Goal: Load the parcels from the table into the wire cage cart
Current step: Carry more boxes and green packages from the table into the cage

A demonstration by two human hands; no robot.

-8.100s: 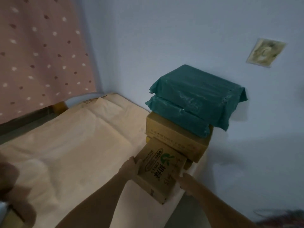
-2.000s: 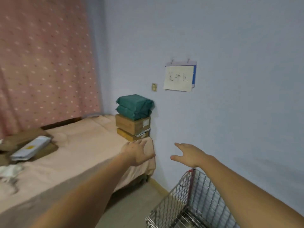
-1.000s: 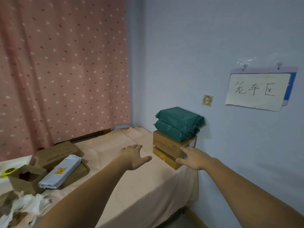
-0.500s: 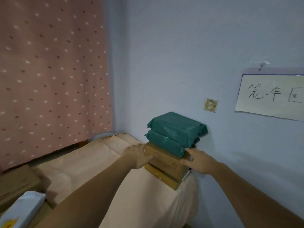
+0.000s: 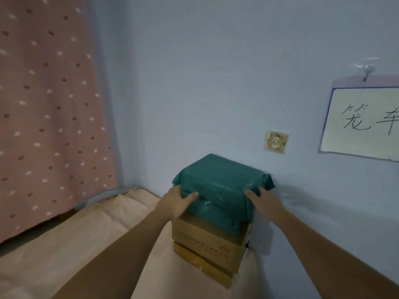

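Two green plastic-wrapped parcels are stacked in the table's far corner against the wall. The top green parcel (image 5: 220,175) lies on the lower green parcel (image 5: 216,214), which rests on a brown cardboard box (image 5: 203,236) and a flat yellow box (image 5: 200,266). My left hand (image 5: 176,201) holds the top parcel's left edge, thumb across its front. My right hand (image 5: 265,201) holds its right front corner. The wire cage cart is out of view.
The table (image 5: 86,244) under a beige cloth stretches toward me on the left. A pink dotted curtain (image 5: 43,104) hangs behind it. On the blue wall are a socket plate (image 5: 276,142) and a handwritten sign (image 5: 362,121).
Both hands rose from the sides of the brown box to the top green parcel and closed on its edges. I have come closer to the stack.
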